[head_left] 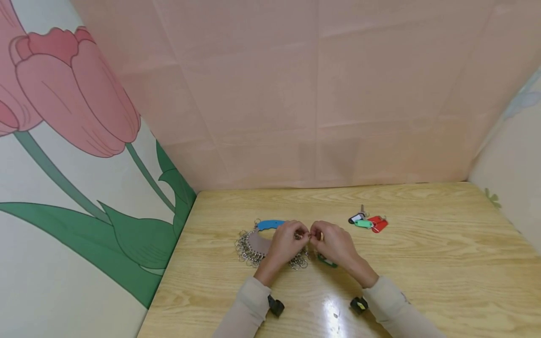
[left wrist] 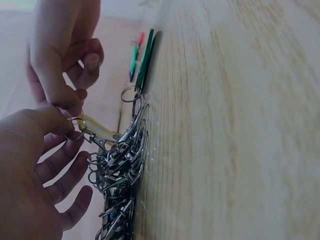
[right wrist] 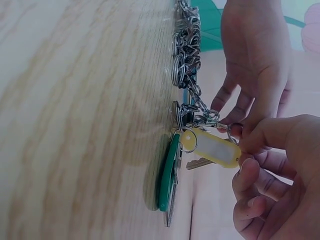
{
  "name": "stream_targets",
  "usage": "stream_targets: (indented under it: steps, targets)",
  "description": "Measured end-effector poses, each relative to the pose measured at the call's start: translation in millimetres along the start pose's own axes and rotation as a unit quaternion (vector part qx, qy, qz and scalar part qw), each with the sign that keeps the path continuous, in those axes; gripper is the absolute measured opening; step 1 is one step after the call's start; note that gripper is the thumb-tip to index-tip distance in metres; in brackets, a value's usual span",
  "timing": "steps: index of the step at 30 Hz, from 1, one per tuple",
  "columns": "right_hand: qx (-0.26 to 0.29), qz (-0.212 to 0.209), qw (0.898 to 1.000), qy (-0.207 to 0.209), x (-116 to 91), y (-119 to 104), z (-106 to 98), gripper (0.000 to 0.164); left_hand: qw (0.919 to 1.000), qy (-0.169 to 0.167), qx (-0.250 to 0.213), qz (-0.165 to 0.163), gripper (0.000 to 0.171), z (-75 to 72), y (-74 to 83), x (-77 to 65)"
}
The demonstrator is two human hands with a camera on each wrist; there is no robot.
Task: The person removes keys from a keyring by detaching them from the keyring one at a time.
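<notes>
A key ring organiser with a blue handle point(head_left: 270, 224) and a grey plate point(head_left: 258, 241) lies flat, fringed with many metal clips and split rings point(head_left: 249, 251). Over its right end, my left hand point(head_left: 289, 241) pinches a split ring point(right wrist: 234, 132) that hangs from one of the clips. My right hand point(head_left: 334, 241) meets it fingertip to fingertip, pinching the end of a yellow key tag point(right wrist: 212, 148). A key point(right wrist: 200, 163) shows behind that tag. Below the hands, a green key tag point(right wrist: 167, 175) lies by the organiser's end, partly hidden by my right hand in the head view.
Farther back on the right lies a small group of key tags: a black one point(head_left: 352, 218), a light green one point(head_left: 363, 224) and a red one point(head_left: 380, 224), with a key point(head_left: 362, 208). The wooden table point(head_left: 444, 263) meets a pink cloth wall point(head_left: 262, 141) behind.
</notes>
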State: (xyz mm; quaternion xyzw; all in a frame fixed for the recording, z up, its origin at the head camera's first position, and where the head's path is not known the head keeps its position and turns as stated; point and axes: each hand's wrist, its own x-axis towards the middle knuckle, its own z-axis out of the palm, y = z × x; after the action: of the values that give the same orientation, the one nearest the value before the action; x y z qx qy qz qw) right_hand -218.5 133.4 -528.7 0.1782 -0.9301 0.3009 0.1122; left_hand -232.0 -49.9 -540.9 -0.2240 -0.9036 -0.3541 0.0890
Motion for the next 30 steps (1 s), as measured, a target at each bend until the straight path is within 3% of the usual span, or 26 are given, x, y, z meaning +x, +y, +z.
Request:
stream_targets:
  steps: [11, 30]
  targets:
    - [0.005, -0.014, 1.000, 0.002, -0.9, 0.2, -0.4, 0.015, 0.9999, 0.009, 0.010, 0.009, 0.007, 0.2, -2.3, -0.4]
    - [0.012, -0.015, 1.000, 0.002, -1.5, -0.7, -3.3, 0.011, 0.9997, 0.022, 0.002, -0.008, 0.006, -3.8, -4.3, -1.5]
